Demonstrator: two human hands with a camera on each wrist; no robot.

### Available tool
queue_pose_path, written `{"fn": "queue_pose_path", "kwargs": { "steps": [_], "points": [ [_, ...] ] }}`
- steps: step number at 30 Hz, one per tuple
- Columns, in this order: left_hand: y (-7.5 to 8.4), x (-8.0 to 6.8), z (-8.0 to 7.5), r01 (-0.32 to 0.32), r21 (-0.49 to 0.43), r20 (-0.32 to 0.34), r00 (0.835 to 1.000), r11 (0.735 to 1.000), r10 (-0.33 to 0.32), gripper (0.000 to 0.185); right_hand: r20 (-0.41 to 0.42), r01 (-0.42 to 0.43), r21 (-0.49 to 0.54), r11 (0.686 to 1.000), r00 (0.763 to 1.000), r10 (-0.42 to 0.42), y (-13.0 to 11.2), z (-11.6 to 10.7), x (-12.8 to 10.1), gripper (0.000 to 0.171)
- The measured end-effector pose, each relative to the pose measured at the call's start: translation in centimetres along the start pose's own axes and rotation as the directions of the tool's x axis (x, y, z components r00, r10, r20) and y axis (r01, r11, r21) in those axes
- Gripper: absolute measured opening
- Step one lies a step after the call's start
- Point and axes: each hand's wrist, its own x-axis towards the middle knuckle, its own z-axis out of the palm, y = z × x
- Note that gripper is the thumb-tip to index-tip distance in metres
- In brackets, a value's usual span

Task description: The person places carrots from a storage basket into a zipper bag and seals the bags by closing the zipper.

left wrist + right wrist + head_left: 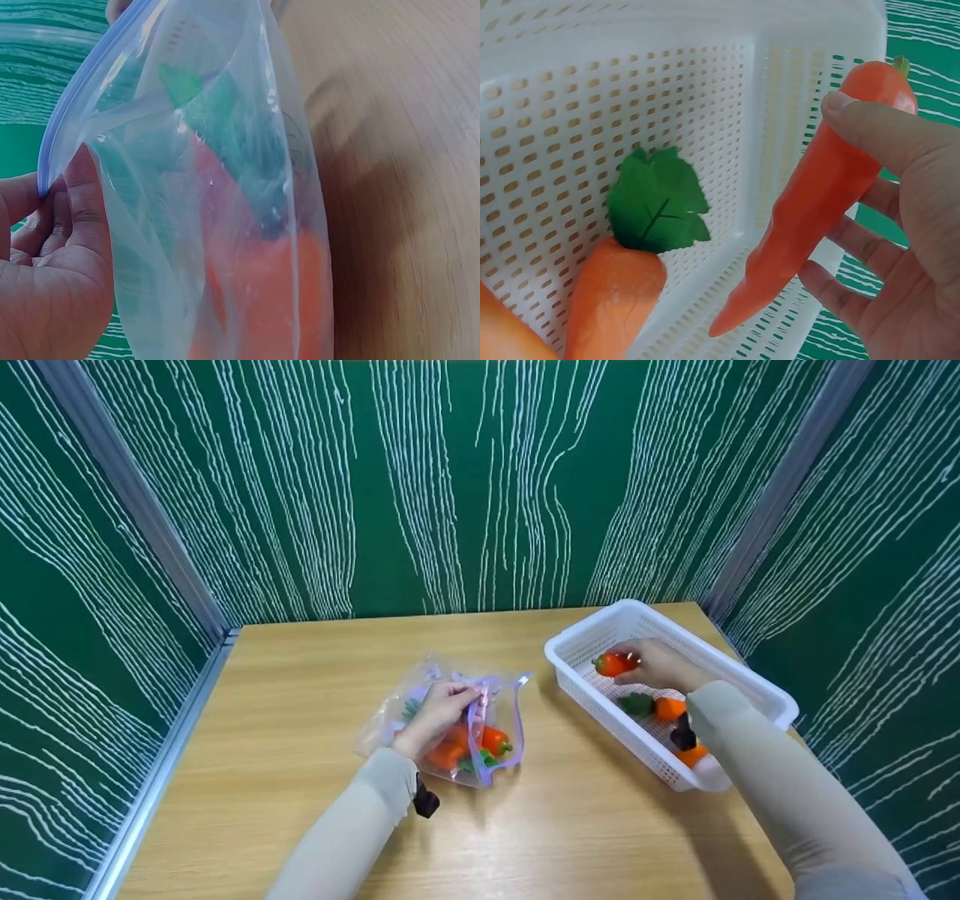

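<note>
Right hand (660,665) gripping orange pepper (615,663), left hand (439,712) pinching bag (450,720)

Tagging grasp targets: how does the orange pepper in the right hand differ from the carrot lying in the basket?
The pepper is slim, glossy and tapers to a point; the carrot is thicker, with a flat green leaf top. The pepper is pinched by the right hand above the basket; the carrot lies loose on the basket floor. Both are orange toy vegetables.

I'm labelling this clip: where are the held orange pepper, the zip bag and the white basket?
orange pepper (810,210), right wrist view, mid-body.
zip bag (491,712), head view, purple zip edge.
white basket (592,631), head view, far-left rim.
</note>
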Motion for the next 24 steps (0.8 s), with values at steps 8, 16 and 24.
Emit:
{"fn": "queue_pose_path", "kwargs": {
  "steps": [8, 16, 24],
  "points": [
    [0.1, -0.1, 0.1, -0.001, 0.001, 0.009, 1.000, 1.000, 0.001, 0.032, -0.043, 0.011, 0.030, 0.999, 0.999, -0.010, -1.2, 0.0, -0.3, 0.047],
    [0.1, 0.1, 0.2, -0.019, -0.081, 0.030, 0.999, 0.997, 0.022, 0.032, -0.056, 0.031, 0.046, 0.998, 0.998, -0.029, -2.8, 0.3, -0.5, 0.050],
    [0.2, 0.0, 0.2, -0.042, -0.046, 0.012, 0.999, 0.998, 0.043, 0.031, -0.075, 0.050, 0.070, 0.996, 0.996, -0.045, -4.1, 0.5, -0.9, 0.054]
  ]
}}
